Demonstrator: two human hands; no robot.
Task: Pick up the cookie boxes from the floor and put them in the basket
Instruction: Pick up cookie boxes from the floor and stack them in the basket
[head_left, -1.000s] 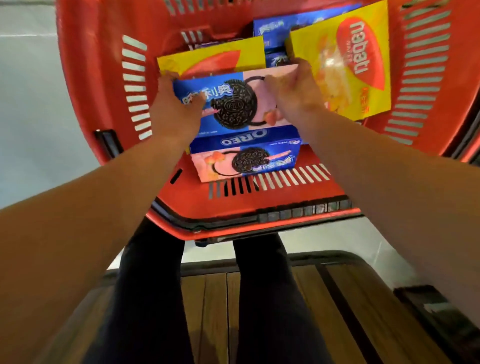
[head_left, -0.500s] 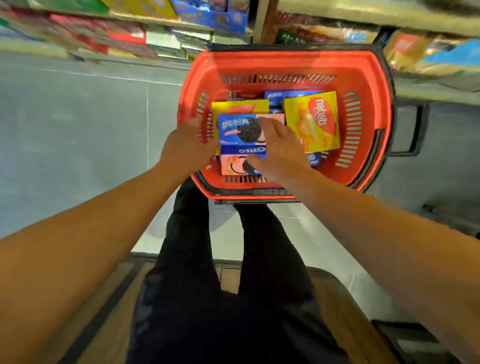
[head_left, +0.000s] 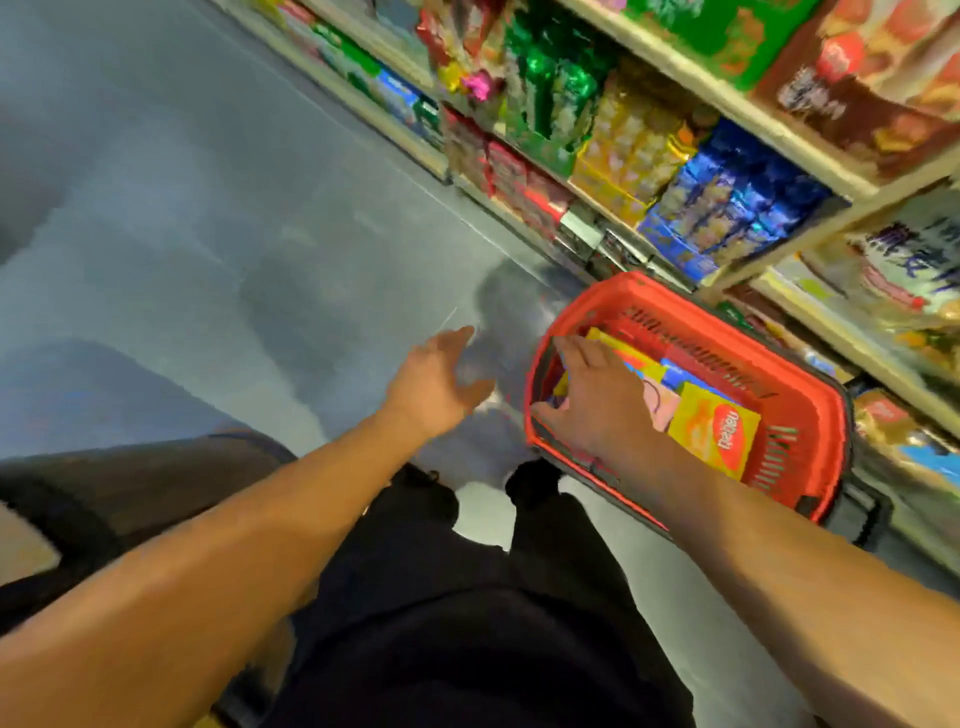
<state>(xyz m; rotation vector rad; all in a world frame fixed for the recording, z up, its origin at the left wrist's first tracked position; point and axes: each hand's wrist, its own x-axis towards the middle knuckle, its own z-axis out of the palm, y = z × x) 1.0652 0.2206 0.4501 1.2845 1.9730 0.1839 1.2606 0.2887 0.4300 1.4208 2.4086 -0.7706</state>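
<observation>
Two hands out: the left hand (head_left: 434, 387) hangs spread and empty over the floor (head_left: 208, 249), the right hand (head_left: 597, 405) lies splayed on the cookie boxes (head_left: 711, 436) inside the basket (head_left: 810, 415), seemingly gripping nothing through the blur. Leaning on that loose stack could shift the boxes or tip the basket sideways.

The basket (head_left: 810, 415) was red with a dark rim. Inside it lay a yellow box (head_left: 714, 431) bearing a red oval with white lettering, beside pink (head_left: 658, 410) and blue (head_left: 675, 375) packaging. The floor (head_left: 218, 218) was grey. The shelves (head_left: 727, 98) carried green, yellow, blue and red packets. The person's trousers (head_left: 467, 623) were black.
</observation>
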